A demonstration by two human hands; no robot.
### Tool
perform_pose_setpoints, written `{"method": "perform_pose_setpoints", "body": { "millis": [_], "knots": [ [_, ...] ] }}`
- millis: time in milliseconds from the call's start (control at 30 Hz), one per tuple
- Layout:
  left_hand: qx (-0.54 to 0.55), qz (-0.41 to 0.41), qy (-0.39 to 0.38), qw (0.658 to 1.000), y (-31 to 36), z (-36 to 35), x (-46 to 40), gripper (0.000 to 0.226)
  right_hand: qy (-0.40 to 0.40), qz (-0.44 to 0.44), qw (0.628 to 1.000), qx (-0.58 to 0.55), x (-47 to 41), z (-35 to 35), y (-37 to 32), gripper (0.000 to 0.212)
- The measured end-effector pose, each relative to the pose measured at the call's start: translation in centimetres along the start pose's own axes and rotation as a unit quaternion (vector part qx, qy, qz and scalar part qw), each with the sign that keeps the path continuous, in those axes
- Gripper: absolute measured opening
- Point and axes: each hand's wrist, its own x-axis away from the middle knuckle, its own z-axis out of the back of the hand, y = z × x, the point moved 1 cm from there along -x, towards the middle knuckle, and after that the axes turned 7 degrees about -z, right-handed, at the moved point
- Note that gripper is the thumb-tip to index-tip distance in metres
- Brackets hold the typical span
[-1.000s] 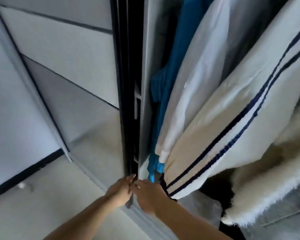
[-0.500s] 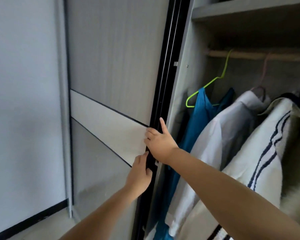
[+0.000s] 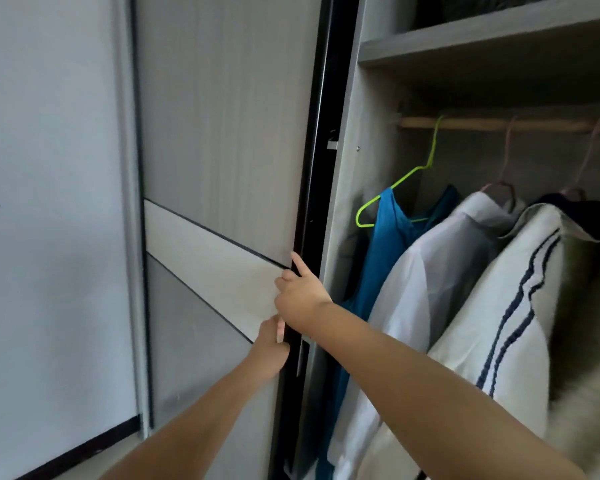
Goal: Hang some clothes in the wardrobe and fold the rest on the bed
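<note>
Grey wardrobe panels fill the view as a person's right hand [image 3: 300, 294] and left hand [image 3: 271, 351], one above the other, curl their fingers round the black edge of the sliding door [image 3: 222, 168]. Beyond it, a blue top [image 3: 381, 258], a white shirt [image 3: 430, 271] and a striped garment [image 3: 513, 306] hang from the rail [image 3: 478, 123].

No text, label, brand, number or sign can be read anywhere: not on the sliding door [image 3: 222, 133], nor on the hanging clothes [image 3: 465, 289] at three o'clock.
</note>
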Motion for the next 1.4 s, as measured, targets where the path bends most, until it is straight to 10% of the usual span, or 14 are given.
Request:
{"method": "perform_pose_setpoints", "body": {
  "millis": [500,1400],
  "knots": [
    [0.078,-0.09,-0.142,0.983,8.3,-5.7,8.6,0.028,0.102,-0.04,0.994,0.021,12.9,-2.8,3.6,0.009],
    [0.14,-0.19,-0.425,0.874,21.0,-26.4,25.7,0.066,0.047,-0.208,0.977,0.0,46.9,-5.9,10.6,0.017]
  ]
}}
